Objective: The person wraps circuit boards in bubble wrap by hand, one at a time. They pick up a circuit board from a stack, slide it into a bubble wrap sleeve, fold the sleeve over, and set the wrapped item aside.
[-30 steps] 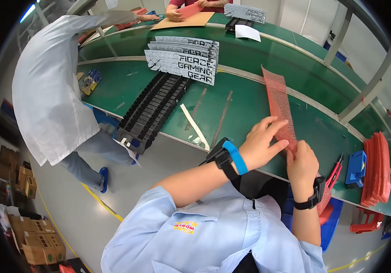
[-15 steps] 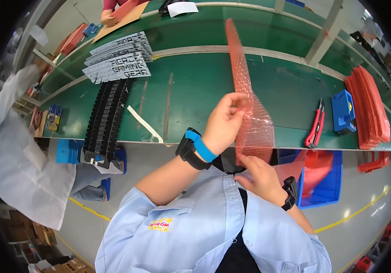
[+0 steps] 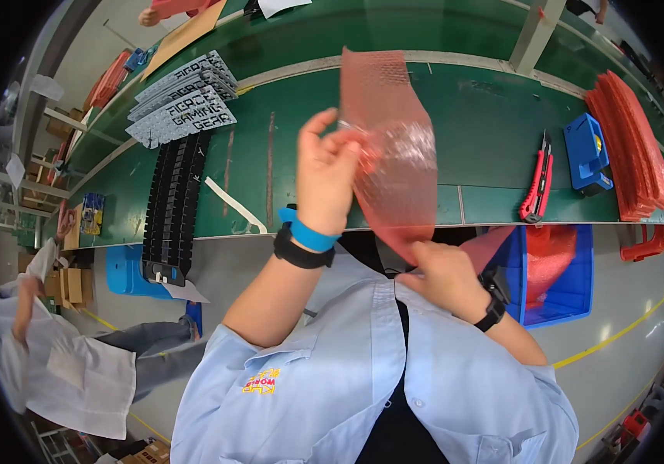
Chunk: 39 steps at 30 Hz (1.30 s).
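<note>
A long strip of translucent red bubble wrap [image 3: 397,155] stretches upright from the table's front edge over the green surface. My left hand [image 3: 328,166] pinches its left edge about midway up, thumb against fingers. At the bottom end, by my body, my right hand [image 3: 444,274] grips the same wrap between thumb and fingers. Another red length trails behind my right hand toward a blue bin [image 3: 556,313]. More red bubble wrap [image 3: 550,263] lies in that bin.
On the green table [image 3: 486,147], a red utility knife [image 3: 537,182], a blue dispenser [image 3: 587,155] and stacked red bubble bags [image 3: 632,147] lie right. Left are grey printed panels [image 3: 189,100], a black slatted strip [image 3: 175,205] and a white strip [image 3: 235,205]. A person [image 3: 76,363] stands left.
The bubble wrap has turned from nearly edge-on to broad side up. My left hand has moved left and up with it. The person at left has shifted farther away.
</note>
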Each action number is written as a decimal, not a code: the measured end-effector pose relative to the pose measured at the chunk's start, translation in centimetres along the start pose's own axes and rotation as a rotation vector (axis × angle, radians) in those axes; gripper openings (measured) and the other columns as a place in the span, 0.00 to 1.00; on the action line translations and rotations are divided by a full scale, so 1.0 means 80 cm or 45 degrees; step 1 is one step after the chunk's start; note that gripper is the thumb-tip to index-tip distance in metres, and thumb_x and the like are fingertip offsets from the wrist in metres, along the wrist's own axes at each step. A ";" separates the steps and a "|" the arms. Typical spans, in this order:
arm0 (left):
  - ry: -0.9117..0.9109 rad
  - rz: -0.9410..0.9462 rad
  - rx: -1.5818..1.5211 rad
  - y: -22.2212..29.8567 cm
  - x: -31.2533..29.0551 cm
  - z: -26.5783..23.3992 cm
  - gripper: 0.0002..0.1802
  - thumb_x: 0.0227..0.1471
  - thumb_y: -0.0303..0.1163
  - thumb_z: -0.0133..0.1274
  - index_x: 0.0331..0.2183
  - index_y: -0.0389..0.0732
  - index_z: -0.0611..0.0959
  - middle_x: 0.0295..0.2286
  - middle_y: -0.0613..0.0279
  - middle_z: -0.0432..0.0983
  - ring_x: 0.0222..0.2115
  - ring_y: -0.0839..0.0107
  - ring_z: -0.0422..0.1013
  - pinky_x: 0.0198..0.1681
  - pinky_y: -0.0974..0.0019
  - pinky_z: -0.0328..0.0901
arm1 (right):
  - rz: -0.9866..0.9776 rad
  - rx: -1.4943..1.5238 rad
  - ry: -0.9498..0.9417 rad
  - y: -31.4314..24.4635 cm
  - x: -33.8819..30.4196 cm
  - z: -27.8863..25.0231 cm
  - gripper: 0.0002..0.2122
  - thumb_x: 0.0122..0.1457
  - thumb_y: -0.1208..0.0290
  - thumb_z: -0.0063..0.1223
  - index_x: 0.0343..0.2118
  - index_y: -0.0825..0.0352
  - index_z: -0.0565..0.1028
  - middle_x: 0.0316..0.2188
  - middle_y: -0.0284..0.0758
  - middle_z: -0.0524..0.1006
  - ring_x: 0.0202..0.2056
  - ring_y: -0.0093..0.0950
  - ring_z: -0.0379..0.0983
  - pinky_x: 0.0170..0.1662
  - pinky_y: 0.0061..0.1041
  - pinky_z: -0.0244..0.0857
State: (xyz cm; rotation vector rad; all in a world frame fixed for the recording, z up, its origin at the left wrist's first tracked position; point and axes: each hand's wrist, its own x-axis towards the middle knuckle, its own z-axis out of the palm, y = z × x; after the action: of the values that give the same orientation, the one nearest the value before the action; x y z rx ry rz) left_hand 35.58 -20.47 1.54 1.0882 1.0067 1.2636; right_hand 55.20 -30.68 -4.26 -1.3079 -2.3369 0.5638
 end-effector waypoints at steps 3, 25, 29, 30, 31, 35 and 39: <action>0.172 0.218 -0.482 0.015 0.012 -0.011 0.27 0.57 0.17 0.45 0.56 0.39 0.58 0.46 0.49 0.71 0.42 0.63 0.73 0.45 0.58 0.71 | 0.241 -0.386 -0.247 0.065 -0.044 0.001 0.17 0.45 0.60 0.65 0.33 0.66 0.75 0.28 0.40 0.77 0.33 0.40 0.75 0.35 0.42 0.67; -0.489 0.042 -0.428 0.050 -0.007 -0.035 0.43 0.50 0.12 0.43 0.63 0.47 0.50 0.51 0.45 0.68 0.47 0.57 0.72 0.49 0.61 0.69 | 0.313 1.465 -0.198 0.016 -0.023 -0.090 0.20 0.63 0.63 0.49 0.52 0.73 0.71 0.46 0.41 0.77 0.47 0.31 0.74 0.50 0.29 0.66; -0.550 0.190 -0.371 0.032 -0.024 -0.005 0.41 0.51 0.14 0.45 0.63 0.44 0.51 0.48 0.46 0.70 0.43 0.58 0.74 0.47 0.62 0.68 | 0.170 1.657 0.176 0.000 0.067 -0.101 0.20 0.66 0.64 0.45 0.55 0.72 0.70 0.46 0.35 0.77 0.49 0.27 0.72 0.55 0.25 0.61; -0.443 0.312 -0.172 0.018 -0.026 0.001 0.40 0.51 0.16 0.46 0.62 0.43 0.51 0.48 0.46 0.71 0.44 0.58 0.73 0.47 0.62 0.68 | 0.162 1.830 0.127 -0.002 0.085 -0.102 0.19 0.67 0.65 0.44 0.56 0.72 0.69 0.47 0.36 0.77 0.50 0.27 0.72 0.56 0.24 0.60; -0.330 0.429 0.028 0.006 -0.030 0.007 0.39 0.52 0.17 0.47 0.62 0.43 0.51 0.47 0.46 0.71 0.44 0.58 0.73 0.47 0.61 0.68 | 0.159 1.825 0.123 -0.004 0.100 -0.105 0.19 0.67 0.65 0.44 0.56 0.72 0.69 0.47 0.36 0.77 0.50 0.27 0.72 0.56 0.24 0.60; 0.161 0.496 0.206 -0.017 -0.067 0.023 0.38 0.52 0.19 0.49 0.61 0.40 0.53 0.47 0.49 0.71 0.47 0.63 0.70 0.48 0.62 0.67 | 0.184 1.335 0.074 -0.036 0.137 -0.130 0.18 0.66 0.68 0.46 0.55 0.72 0.70 0.49 0.37 0.76 0.51 0.25 0.70 0.56 0.24 0.60; -0.316 0.360 0.583 -0.049 -0.058 -0.006 0.39 0.50 0.18 0.51 0.60 0.39 0.54 0.48 0.52 0.68 0.47 0.65 0.69 0.48 0.62 0.67 | -0.243 1.164 0.365 -0.096 0.151 -0.139 0.14 0.65 0.69 0.49 0.50 0.71 0.75 0.44 0.34 0.78 0.44 0.22 0.73 0.48 0.22 0.66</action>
State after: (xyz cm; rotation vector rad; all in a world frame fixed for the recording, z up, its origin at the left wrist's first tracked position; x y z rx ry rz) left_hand 35.63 -25.09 -2.44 1.7468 0.9990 1.1040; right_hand 49.85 -22.29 10.89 -0.6635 -1.5969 1.1105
